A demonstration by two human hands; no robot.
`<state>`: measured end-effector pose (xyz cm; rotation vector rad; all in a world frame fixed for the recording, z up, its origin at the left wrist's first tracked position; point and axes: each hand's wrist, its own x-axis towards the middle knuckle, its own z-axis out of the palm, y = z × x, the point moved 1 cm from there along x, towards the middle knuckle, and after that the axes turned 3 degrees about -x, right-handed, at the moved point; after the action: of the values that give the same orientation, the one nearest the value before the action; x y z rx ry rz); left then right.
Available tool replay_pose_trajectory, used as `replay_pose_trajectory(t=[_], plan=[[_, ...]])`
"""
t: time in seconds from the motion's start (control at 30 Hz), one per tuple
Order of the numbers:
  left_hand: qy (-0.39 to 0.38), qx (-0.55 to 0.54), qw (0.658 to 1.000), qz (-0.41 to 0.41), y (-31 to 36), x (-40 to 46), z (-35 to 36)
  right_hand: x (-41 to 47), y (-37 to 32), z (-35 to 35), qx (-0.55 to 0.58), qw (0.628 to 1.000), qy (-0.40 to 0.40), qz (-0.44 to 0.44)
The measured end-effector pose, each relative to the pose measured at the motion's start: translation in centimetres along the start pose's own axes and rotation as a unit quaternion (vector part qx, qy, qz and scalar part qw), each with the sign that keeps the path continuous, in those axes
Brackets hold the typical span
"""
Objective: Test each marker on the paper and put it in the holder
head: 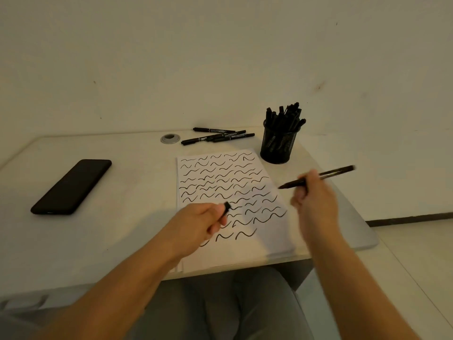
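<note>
The left hand [203,220] pinches a black cap [227,206] over the scribbled paper [267,239]; the right hand [315,200] grips an uncapped marker [326,176] above the paper's right edge; farther back stand the full mesh holder [278,148] and four loose markers [217,136] on the table [122,192].

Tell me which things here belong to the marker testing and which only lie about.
Belong to the job:
- white paper sheet with black squiggles
- black mesh holder full of markers
- black marker held in the right hand
- small black cap in the left hand
- loose black markers behind the paper

Lying about:
- black phone
- round grey cable grommet
</note>
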<state>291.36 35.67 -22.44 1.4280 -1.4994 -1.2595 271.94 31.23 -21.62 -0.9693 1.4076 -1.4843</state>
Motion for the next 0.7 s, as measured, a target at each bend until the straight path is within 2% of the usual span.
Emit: replay_pose_trajectory(t=[0.07,0.17,0.33,0.5,0.63,0.7], plan=[[0.061,0.028,0.998,0.021,-0.7,0.4,-1.0,0.5,0.2,-2.1,-0.057,0.997,0.005,-0.051],[0.125,0.087,0.984,0.095,-0.9,1.4,-1.1,-0.2,1.9,-2.6,-0.161,0.979,-0.061,-0.105],[0.103,0.329,0.925,0.157,-2.7,2.7,0.6,-0.7,4.1,-2.6,-0.2,0.966,-0.119,-0.109],[0.11,0.262,0.947,0.15,-4.1,3.1,0.5,-0.9,5.2,-3.0,-0.194,0.964,-0.125,-0.13],[0.119,0.273,0.941,0.158,-4.2,3.0,0.6,-1.2,5.4,-2.8,-0.207,0.951,-0.18,-0.146],[0.12,0.275,0.941,0.157,-4.2,3.0,0.6,-1.1,5.5,-2.9,-0.218,0.948,-0.173,-0.154]])
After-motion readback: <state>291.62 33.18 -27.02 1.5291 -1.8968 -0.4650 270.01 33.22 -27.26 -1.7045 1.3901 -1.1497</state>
